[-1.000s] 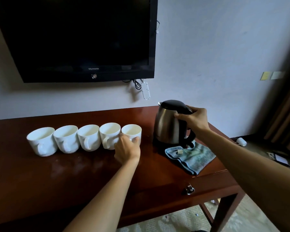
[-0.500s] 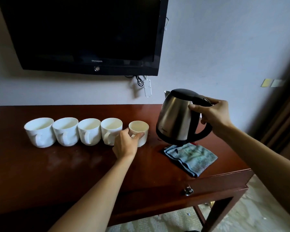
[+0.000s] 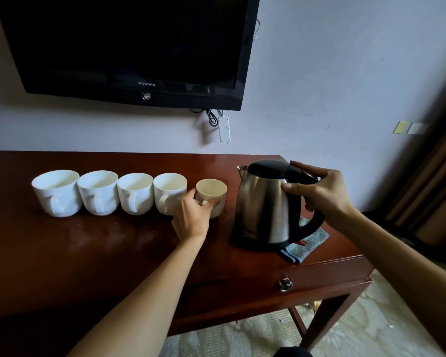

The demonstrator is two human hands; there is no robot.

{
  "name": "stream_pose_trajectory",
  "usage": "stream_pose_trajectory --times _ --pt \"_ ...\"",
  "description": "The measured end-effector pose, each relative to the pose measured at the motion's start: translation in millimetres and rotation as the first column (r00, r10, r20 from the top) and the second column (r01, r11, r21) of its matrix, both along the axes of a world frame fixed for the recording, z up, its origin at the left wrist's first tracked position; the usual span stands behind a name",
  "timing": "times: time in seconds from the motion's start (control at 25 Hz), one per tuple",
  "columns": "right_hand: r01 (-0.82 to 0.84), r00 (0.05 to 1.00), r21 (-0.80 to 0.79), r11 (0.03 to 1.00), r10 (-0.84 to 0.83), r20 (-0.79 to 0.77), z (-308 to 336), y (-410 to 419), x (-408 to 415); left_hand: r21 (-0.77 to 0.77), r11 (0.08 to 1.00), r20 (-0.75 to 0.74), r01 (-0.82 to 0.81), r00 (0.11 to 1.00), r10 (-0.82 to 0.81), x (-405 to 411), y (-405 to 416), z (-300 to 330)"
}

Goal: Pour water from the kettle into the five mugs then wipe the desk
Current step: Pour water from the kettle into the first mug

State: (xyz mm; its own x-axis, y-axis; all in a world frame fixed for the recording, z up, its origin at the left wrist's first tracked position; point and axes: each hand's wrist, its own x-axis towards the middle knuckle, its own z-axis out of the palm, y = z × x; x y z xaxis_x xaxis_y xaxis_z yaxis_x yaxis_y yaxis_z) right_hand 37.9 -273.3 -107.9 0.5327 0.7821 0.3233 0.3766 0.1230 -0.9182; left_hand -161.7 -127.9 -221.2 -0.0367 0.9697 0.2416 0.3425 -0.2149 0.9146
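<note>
Steel-bodied, black-lidded kettle [image 3: 267, 204] stands on the glossy wooden desk [image 3: 113, 243], right hand [image 3: 322, 194] curled round its handle; left hand [image 3: 191, 219] grips the rightmost round mug [image 3: 211, 193].

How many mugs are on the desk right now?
5, in one row: four white mugs side by side at the left, and a fifth mug slightly apart at the right, held by the left hand. None seem hidden.
</note>
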Motion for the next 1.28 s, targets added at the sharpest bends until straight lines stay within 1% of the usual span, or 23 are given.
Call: stream_pose_trajectory --times 0.12,0.2,0.36,0.44,0.64,0.84,1.08,1.28 --pt "0.000 1.000 -0.010 1.000 0.000 0.003 -1 -1 0 0.045 0.999 0.045 0.030 0.998 -0.032 -1 -2 0" --pt "-0.016 1.000 -0.019 1.000 0.016 -0.003 1 1 0 0.049 0.996 0.046 0.072 0.996 -0.074 -3 -1 -1" --pt "-0.039 0.999 -0.062 0.997 0.040 0.014 8 5 2 -0.006 0.985 0.001 0.175 0.985 -0.175 -8 8 -3" --pt "-0.051 0.999 -0.077 0.996 0.052 0.015 12 4 4 -0.020 0.981 0.015 0.195 0.981 -0.195 -7 10 -4" --pt "-0.082 0.995 -0.118 0.990 0.087 0.037 21 6 4 -0.029 0.978 0.026 0.206 0.978 -0.205 -10 17 -6" --pt "-0.109 0.988 -0.153 0.982 0.124 0.093 31 8 -4 0.040 0.979 0.045 0.199 0.979 -0.201 -8 17 -10" --pt "-0.130 0.987 -0.194 0.972 0.146 0.071 36 16 -1 0.055 0.983 0.061 0.174 0.982 -0.177 -5 20 -14" --pt "-0.129 0.983 -0.234 0.964 0.156 0.101 40 21 0 0.046 0.986 0.088 0.163 0.982 -0.167 -5 22 -14"
